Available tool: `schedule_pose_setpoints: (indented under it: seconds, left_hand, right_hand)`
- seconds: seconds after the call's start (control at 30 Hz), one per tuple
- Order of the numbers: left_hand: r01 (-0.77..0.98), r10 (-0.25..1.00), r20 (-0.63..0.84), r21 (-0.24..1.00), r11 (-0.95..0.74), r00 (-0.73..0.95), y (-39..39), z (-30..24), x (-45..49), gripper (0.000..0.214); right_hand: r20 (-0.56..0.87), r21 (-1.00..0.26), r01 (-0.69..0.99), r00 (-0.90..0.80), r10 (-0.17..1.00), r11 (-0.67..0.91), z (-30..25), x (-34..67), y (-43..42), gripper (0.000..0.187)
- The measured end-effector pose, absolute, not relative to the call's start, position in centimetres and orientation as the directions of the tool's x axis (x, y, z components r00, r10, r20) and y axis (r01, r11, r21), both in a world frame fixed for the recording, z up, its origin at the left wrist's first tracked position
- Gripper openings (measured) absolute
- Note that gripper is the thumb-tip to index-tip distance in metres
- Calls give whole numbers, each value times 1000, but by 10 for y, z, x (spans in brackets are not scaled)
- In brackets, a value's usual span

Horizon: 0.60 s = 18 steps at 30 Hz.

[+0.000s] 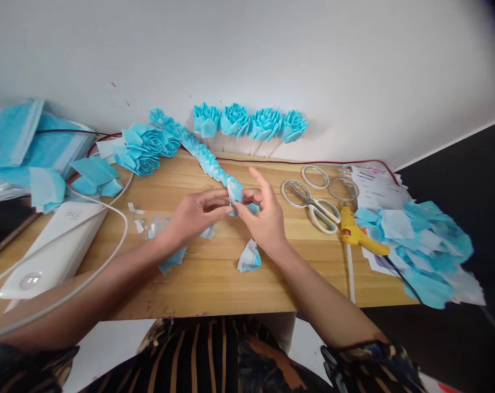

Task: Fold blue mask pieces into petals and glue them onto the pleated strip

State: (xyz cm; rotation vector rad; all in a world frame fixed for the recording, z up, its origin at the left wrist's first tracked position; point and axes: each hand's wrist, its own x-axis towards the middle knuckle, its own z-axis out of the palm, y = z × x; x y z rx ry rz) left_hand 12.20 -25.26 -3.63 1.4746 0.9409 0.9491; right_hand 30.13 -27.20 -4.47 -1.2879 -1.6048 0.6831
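Observation:
Between my two hands is a small blue-and-white fabric petal [234, 191], pinched at its lower end. My left hand [196, 214] closes thumb and fingers on its left side. My right hand [265, 210] grips it from the right with thumb and bent fingers, one finger raised. Just beyond them, a row of blue folded petals [206, 161] runs back to a bunch of blue fabric flowers [145, 147]. Loose blue-and-white pieces lie under and near my wrists, among them a cut piece [249, 256].
Blue fabric roses [266, 124] on pale stems lean against the wall. Scissors [313, 204], tape rolls [315, 177] and a yellow glue gun [356, 229] lie right, beside a pile of blue fabric pieces [428, 245]. Left are a white power strip [54, 248], its cable and blue masks [38, 136].

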Motion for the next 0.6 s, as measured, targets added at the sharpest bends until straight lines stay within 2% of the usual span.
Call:
schedule_pose_setpoints:
  seconds: [0.07, 0.17, 0.27, 0.47, 0.6]
  left_hand:
    - [141, 941, 88, 980, -141, 326, -255, -39, 123, 45]
    - [307, 954, 135, 927, -216, 266, -257, -38, 122, 43]
    - [349, 954, 177, 902, -255, 241, -257, -35, 120, 41]
    - [133, 978, 95, 984, -121, 186, -254, -35, 117, 47]
    - [34, 978, 69, 996, -77, 199, -252, -35, 116, 44]
  right_hand:
    - [308, -865, 413, -13, 951, 286, -46, 299, -274, 75]
    - [286, -895, 350, -23, 958, 275, -46, 298, -275, 73]
    - [226, -940, 261, -11, 974, 221, -45, 300, -272, 70]
    - [85, -996, 15, 53, 995, 84, -49, 310, -261, 64]
    - [87, -996, 15, 29, 996, 87, -50, 311, -259, 61]
